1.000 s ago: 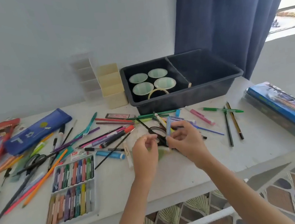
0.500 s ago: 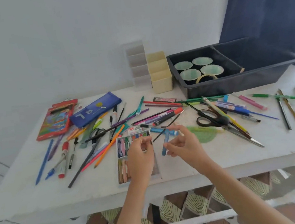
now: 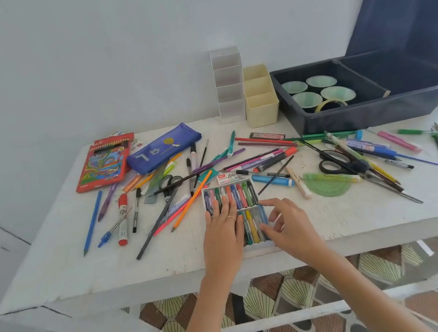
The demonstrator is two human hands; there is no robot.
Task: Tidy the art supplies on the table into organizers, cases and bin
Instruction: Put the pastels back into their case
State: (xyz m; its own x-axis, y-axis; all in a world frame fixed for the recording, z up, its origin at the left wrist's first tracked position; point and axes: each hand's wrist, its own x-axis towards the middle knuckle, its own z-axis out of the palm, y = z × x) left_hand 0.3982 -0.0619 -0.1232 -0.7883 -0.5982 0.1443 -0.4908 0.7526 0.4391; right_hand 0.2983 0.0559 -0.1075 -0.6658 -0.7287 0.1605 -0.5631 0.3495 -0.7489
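White plastic crayon tray sits at lower centre of the frame, near the tabletop's front edge, with two rows of mixed-colour sticks lying side by side. My left hand lies flat across its left half, fingers straight, pinning it. My right hand curves round the tray's right edge, at a blue crayon in the lower row; whether it pinches that stick or only nudges it, I cannot tell. I'd press down with the left palm so the tray can't skid, and seat the crayon parallel with its neighbours. Beyond, pens, pencils and scissors lie scattered; the cream organizer and dark bin stand at upper right.
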